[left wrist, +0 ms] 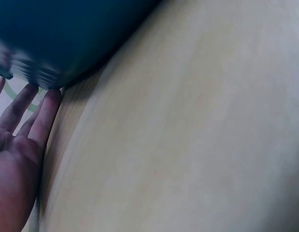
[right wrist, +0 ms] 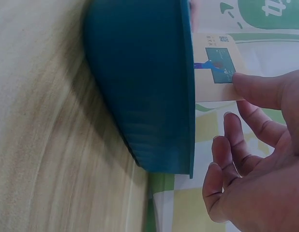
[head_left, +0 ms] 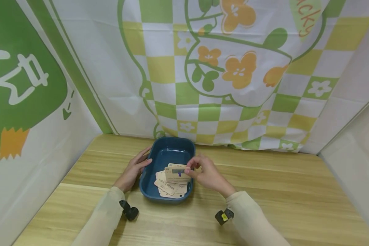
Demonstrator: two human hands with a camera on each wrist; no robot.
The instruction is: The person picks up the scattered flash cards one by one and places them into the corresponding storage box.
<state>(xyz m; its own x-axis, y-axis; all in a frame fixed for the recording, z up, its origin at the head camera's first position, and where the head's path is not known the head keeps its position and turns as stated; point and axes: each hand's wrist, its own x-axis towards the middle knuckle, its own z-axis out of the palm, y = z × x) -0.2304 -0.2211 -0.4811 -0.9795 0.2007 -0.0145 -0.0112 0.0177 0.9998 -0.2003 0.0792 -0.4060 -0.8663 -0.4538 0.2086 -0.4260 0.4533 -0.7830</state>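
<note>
A dark blue plastic bin [head_left: 168,150] stands on the table with a pile of printed cards [head_left: 167,186] inside its near end. My left hand [head_left: 134,171] rests against the bin's left side, thumb at the rim. Its straight fingers [left wrist: 45,113] touch the outer wall in the left wrist view. My right hand [head_left: 207,172] pinches a card [head_left: 175,175] at its upper right corner between thumb and forefinger. This card bears a small figure before a dark board, also visible in the right wrist view [right wrist: 219,65]. The other right fingers curl loosely below. One lower card reads "take a break".
The bin stands on a light wooden table [head_left: 264,191]. Behind it hangs a green, yellow and white patterned cloth [head_left: 209,116], its lower edge at the table's back. A printed white and green panel [head_left: 49,136] rises on the left.
</note>
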